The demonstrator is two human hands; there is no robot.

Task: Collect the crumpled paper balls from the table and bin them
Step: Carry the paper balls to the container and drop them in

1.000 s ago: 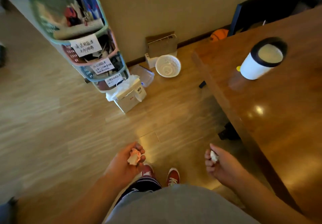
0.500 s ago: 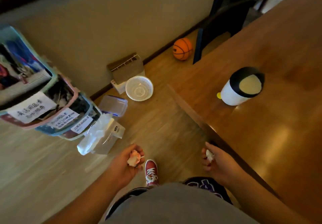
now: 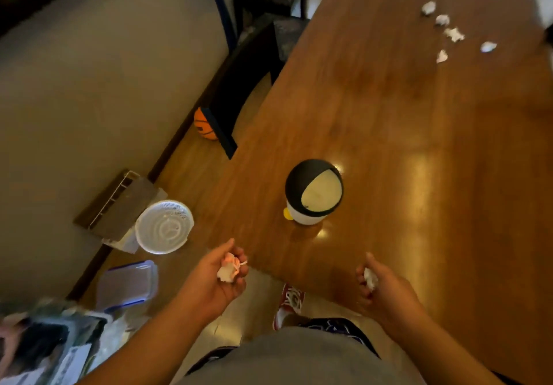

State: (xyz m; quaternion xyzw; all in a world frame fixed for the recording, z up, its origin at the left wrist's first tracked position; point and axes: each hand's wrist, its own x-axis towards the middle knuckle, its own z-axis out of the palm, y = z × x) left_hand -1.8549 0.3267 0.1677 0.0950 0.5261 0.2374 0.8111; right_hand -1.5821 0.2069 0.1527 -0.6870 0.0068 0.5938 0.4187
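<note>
My left hand (image 3: 214, 283) is curled around a crumpled paper ball (image 3: 229, 268), white with a pink patch, just off the near left corner of the wooden table (image 3: 404, 151). My right hand (image 3: 386, 289) grips a small white paper ball (image 3: 370, 278) over the table's near edge. A small white bin with a black swing lid (image 3: 312, 194) and a yellow tab stands on the table beyond both hands. Several more crumpled white paper balls (image 3: 452, 32) lie at the table's far right.
On the floor to the left are a white plastic basket (image 3: 164, 226), a brown cardboard box (image 3: 119, 202), a clear lidded container (image 3: 128, 284) and stacked storage drawers (image 3: 45, 345). An orange basketball (image 3: 203, 125) rests by a dark chair (image 3: 239, 85) at the table's left side.
My view has swung right and up from the floor onto the table, bringing the far paper balls into sight. Both hands have kept their paper balls and now reach the table's near edge.
</note>
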